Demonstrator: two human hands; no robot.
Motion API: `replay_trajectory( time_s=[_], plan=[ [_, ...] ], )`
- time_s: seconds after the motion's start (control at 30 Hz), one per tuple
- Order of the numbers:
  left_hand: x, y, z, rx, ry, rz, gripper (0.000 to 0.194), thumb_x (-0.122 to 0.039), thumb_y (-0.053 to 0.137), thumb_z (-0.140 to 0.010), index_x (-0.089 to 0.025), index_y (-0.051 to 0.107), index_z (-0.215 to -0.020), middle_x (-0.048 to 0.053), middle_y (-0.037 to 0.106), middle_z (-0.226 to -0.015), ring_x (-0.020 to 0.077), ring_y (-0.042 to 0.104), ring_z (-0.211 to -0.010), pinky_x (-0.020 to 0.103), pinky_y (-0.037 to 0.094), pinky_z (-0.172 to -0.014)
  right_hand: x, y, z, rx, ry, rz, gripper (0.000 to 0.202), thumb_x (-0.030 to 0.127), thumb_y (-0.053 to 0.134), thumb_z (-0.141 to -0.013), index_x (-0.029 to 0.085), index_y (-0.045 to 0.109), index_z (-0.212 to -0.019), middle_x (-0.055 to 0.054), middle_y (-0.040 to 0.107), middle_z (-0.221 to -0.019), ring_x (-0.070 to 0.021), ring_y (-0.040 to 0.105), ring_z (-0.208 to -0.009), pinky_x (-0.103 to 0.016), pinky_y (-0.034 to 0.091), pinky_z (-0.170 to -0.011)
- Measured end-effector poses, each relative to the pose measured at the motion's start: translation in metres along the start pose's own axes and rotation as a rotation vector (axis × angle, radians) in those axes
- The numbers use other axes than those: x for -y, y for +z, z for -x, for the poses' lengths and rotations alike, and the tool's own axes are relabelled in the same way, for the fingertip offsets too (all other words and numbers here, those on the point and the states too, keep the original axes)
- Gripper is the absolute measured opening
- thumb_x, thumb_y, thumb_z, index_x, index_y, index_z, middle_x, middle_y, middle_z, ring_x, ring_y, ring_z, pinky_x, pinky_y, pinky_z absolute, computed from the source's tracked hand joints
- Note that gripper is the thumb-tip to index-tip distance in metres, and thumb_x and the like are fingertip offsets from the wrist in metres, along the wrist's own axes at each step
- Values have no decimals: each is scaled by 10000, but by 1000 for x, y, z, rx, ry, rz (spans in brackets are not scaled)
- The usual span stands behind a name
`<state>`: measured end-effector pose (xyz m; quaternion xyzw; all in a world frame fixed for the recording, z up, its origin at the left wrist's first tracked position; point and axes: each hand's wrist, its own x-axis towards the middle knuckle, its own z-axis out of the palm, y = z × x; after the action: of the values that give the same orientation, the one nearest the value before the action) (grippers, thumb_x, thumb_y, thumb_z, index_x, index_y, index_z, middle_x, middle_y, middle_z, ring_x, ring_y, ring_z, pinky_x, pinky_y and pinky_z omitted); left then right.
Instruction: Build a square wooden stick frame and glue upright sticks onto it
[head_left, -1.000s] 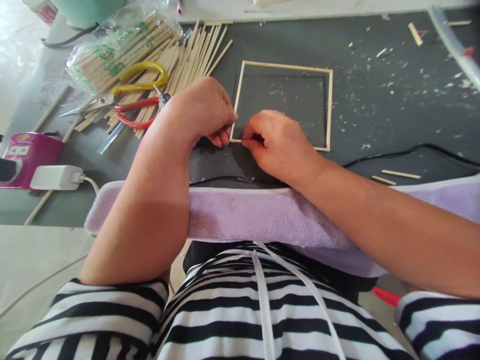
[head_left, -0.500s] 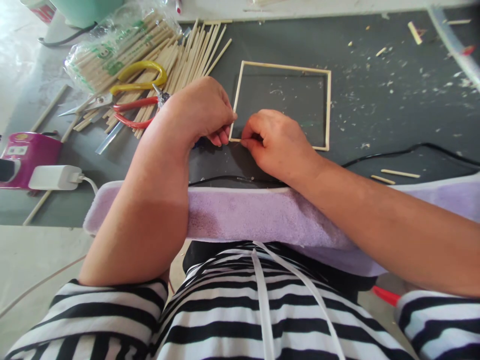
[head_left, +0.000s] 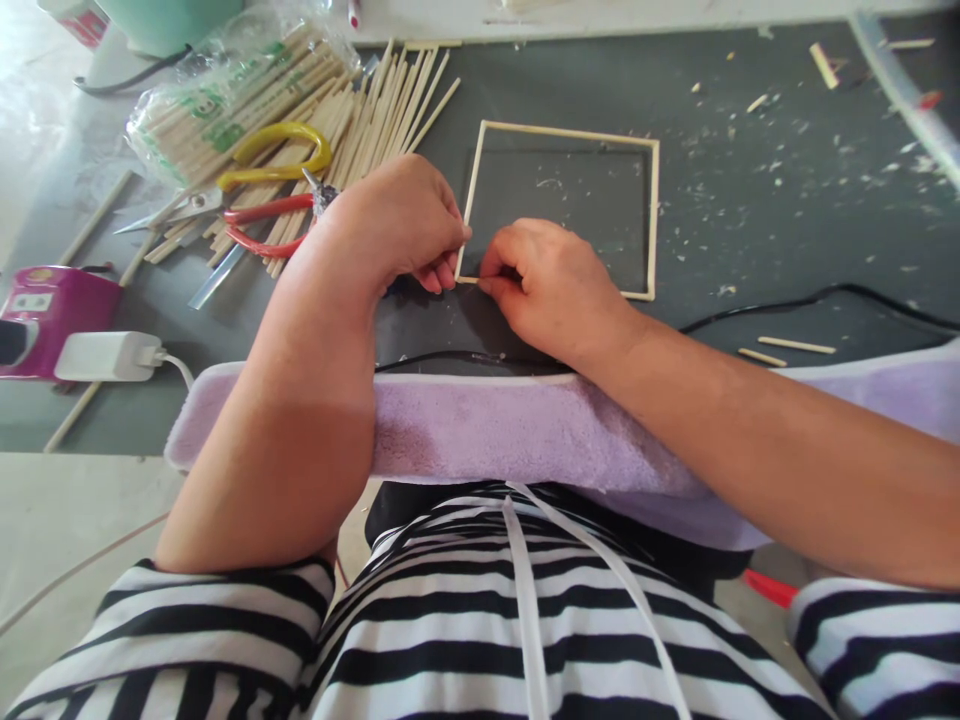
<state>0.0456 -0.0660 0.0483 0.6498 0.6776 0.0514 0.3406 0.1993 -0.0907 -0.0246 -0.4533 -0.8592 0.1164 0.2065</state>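
Observation:
A four-sided frame of thin wooden sticks (head_left: 570,133) is in front of me, just above the grey tabletop or resting on it; I cannot tell which. My left hand (head_left: 420,225) pinches its left side low down, close to the near left corner. With thumb and forefinger, my right hand (head_left: 544,285) grips the near side a little right of that same corner. The right hand covers much of the near side. Beside my left wrist lie red-handled pliers (head_left: 262,212), partly hidden by the forearm.
Yellow-handled scissors (head_left: 277,150) lie on loose wooden sticks (head_left: 390,110) next to a plastic bag of sticks (head_left: 232,90). At left stand a purple power socket (head_left: 64,310) and white charger (head_left: 109,356). A lilac towel (head_left: 480,425) covers the table's near edge. A black cable (head_left: 795,305) crosses at right.
Almost nothing differs. The whole view has shifted very slightly, while both hands keep their hold on the stick frame.

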Motion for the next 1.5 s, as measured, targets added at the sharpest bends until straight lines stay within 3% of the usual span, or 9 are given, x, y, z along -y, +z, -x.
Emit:
replay_trajectory(
  time_s=[0.4,1.5],
  plan=[
    [2,1,-2,-6,9,-14,220,-90,505,-827,-122,641,-658,4,617,-529,127,624,-534,241,516,-644,2,0,1,2,14,-10,113,203,503,-943,232,609,-917,-84,656,-975,-280,599,-1017,-450,483,-876],
    [3,2,-4,-10,3,-30,219,-64,522,-881,-85,644,-700,-24,595,-499,104,638,-500,214,507,-622,2,1,0,7,8,6,111,217,497,-957,226,601,-917,-78,652,-971,-261,606,-998,-420,484,-855]
  ],
)
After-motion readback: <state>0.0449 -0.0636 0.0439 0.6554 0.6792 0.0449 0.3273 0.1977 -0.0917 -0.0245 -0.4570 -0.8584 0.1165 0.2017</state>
